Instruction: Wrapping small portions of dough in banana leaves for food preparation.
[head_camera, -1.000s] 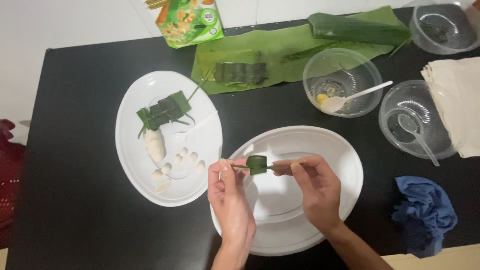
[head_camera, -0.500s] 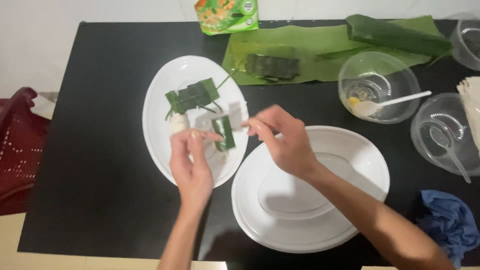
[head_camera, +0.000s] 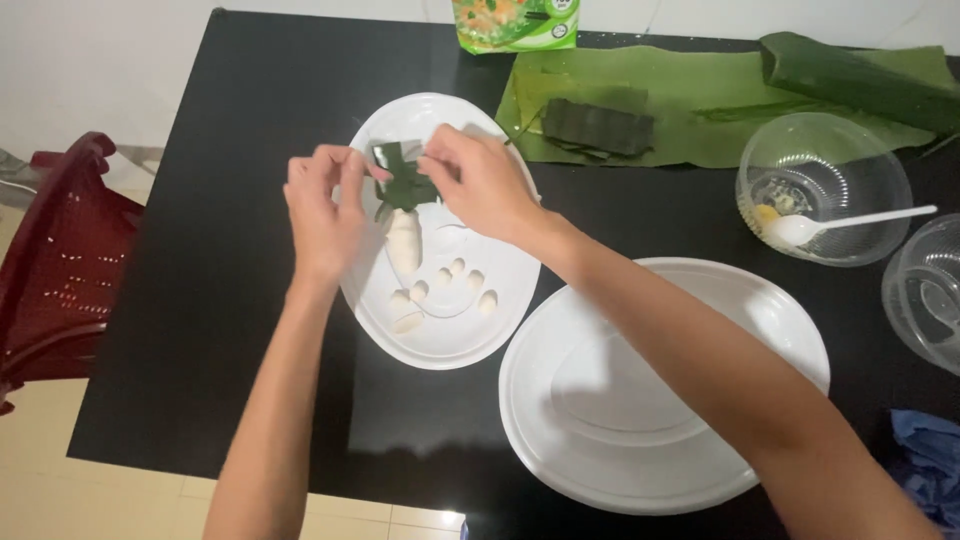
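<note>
- Change from half a second ago: my hands have stayed over the white oval plate (head_camera: 440, 345) with the dough pieces, and both now work at its far end; the small dark-green folded leaf packet (head_camera: 400, 180) sits higher between them.
- Orientation: the leaf packet's long axis runs roughly away from me, with its narrower end pointing down toward the white elongated dough piece (head_camera: 404, 243) just below it.
- Left hand (head_camera: 325, 210): fingers curled, pinching the packet's left edge.
- Right hand (head_camera: 480, 185): fingers closed on the packet's upper right corner.
- Position: the packet lies between my two hands, held above the plate.
- Nearby: a second, bare white oval plate (head_camera: 740, 300) lies to the right on the black table (head_camera: 200, 300).
</note>
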